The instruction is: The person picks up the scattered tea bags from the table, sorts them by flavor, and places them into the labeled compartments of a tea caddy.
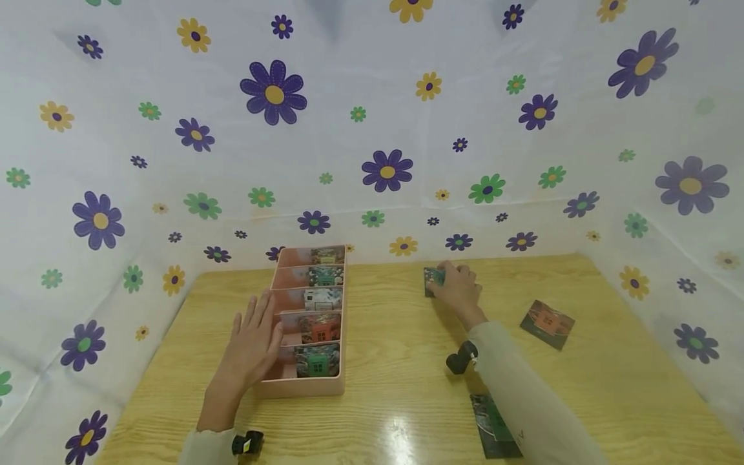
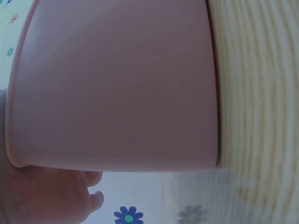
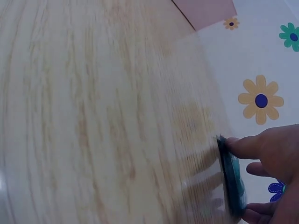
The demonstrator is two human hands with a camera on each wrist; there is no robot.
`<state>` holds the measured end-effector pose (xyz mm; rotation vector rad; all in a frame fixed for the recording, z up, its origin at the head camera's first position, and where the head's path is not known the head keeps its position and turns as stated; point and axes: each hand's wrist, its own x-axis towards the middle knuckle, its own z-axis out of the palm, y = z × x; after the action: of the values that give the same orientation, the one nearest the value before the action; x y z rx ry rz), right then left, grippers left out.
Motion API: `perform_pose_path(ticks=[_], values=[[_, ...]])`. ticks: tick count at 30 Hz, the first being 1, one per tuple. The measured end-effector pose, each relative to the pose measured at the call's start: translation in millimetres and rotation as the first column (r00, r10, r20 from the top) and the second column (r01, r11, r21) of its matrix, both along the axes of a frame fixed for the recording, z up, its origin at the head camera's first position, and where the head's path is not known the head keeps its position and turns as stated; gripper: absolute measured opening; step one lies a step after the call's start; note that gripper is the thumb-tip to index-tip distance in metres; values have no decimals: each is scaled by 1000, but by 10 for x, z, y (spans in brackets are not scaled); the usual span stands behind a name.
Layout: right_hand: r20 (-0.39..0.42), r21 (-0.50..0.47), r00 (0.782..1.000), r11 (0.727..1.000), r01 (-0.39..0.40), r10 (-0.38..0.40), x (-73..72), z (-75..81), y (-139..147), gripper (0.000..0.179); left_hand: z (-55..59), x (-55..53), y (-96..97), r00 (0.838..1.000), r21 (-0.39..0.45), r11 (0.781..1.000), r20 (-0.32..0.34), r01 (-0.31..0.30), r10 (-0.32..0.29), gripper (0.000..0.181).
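A pink divided box stands left of the table's middle, one row of compartments with small flat printed packets inside. My left hand rests with straight fingers along the box's left rim; in the left wrist view the hand is partly behind the pink wall. Near the table's back edge, my right hand pinches a small dark green packet by its edges. The right wrist view has this packet between thumb and fingers, close to the tabletop.
An orange-and-dark packet lies flat at the right. Another green packet lies near the front, partly hidden under the right sleeve. A white flower-printed cloth surrounds the wooden table at the back and sides.
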<state>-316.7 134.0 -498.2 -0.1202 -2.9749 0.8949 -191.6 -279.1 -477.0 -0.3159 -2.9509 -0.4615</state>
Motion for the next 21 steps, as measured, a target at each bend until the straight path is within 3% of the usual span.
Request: perform_pose_path(ticks=[4, 13, 21], values=[[-4, 1, 1000, 1000, -4, 4, -7, -11, 23, 47, 11, 1, 6, 1000, -1, 1000, -2, 2, -2, 63], [-21, -183, 1000, 983, -25, 22, -18, -37, 125, 52, 25, 7, 3, 1000, -3, 1000, -7, 0, 0, 63], [-107, -267, 994, 963, -24, -5, -9, -68, 217, 44, -1, 14, 0, 1000, 9, 1000, 2, 2, -2, 63]])
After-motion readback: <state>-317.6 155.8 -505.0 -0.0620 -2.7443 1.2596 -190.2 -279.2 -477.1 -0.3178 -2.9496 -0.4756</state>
